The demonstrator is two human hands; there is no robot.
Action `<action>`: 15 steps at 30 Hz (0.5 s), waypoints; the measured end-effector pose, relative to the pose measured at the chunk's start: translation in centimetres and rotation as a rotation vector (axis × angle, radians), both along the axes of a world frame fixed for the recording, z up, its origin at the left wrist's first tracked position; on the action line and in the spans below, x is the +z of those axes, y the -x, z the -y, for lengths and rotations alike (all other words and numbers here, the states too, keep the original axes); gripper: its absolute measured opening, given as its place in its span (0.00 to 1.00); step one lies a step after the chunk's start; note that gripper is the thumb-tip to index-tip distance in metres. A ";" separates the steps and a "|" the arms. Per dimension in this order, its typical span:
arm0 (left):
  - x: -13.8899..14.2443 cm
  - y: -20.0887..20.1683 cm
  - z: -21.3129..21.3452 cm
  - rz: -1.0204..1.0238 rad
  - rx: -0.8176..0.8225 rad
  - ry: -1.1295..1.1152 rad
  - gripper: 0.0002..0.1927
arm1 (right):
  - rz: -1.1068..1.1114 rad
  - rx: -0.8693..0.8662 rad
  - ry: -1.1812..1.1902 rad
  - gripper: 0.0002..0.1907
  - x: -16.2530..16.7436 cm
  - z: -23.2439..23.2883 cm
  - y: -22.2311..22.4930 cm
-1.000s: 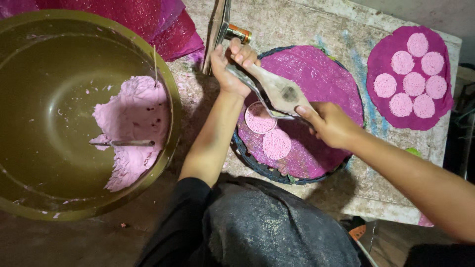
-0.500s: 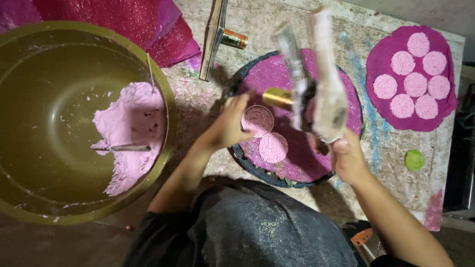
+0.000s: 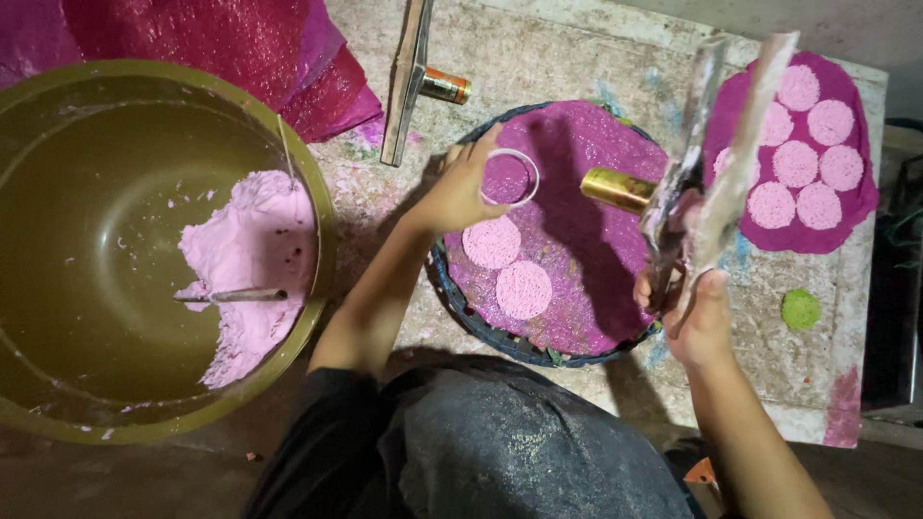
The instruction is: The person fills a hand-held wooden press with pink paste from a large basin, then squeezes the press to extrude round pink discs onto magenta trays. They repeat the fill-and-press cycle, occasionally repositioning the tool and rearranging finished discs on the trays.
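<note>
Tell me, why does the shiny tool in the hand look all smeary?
In the head view, the metal press held up by the right hand is streaked with motion blur and glare; the left hand on the white ring looks sharp; a dark shadow crosses the purple tray.

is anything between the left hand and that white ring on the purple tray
Nothing visible: the left hand already touches the white ring, which sits on the purple cloth of the round tray. The two pink discs lie nearer the person, apart from the ring.
</note>
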State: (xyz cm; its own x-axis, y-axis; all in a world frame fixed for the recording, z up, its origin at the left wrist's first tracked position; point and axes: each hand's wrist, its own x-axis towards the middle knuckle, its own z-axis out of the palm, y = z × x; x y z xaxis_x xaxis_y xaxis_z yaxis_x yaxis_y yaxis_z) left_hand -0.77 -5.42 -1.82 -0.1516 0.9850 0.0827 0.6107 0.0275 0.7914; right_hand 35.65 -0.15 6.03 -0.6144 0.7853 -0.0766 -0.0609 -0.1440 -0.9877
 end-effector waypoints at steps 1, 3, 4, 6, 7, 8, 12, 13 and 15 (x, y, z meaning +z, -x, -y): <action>0.0 0.1 -0.5 -0.013 -0.006 0.043 0.63 | 0.015 0.000 -0.017 0.46 -0.2 -0.1 0.0; 0.4 0.4 -1.1 -0.040 -0.019 0.128 0.64 | 0.047 -0.001 -0.052 0.44 -0.5 -0.5 0.2; 0.8 0.5 -1.4 -0.062 -0.012 0.005 0.64 | 0.082 0.018 -0.059 0.43 -0.5 -0.8 0.3; 2.0 0.6 -2.1 -0.102 -0.001 -0.239 0.66 | 0.155 0.055 -0.071 0.42 -0.2 -1.6 0.8; 2.7 0.5 -2.6 0.329 -0.039 -0.225 0.59 | 0.292 0.133 -0.084 0.42 0.2 -2.2 1.2; 3.4 0.3 -3.6 0.754 -0.080 -0.204 0.53 | 0.425 0.211 -0.100 0.42 0.7 -3.2 1.8; 5.5 -0.9 -5.6 2.181 0.176 -0.126 0.39 | 0.684 0.618 0.116 0.42 3.1 -6.9 5.8; 5.7 -0.7 -6.0 2.172 -0.001 -0.286 0.35 | 0.755 0.626 0.086 0.42 3.9 -7.9 7.1; 5.8 0.0 -6.6 2.105 -0.344 -0.611 0.33 | 0.895 0.645 0.025 0.42 5.4 -9.5 9.7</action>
State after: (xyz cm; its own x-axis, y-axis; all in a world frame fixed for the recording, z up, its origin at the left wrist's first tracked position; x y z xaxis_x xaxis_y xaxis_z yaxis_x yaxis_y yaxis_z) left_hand -0.73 1.20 4.00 -0.2861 0.9109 0.2972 -0.9553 -0.2953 -0.0145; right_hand 25.90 9.32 11.44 -0.6226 0.3296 -0.7098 0.7688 0.0880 -0.6335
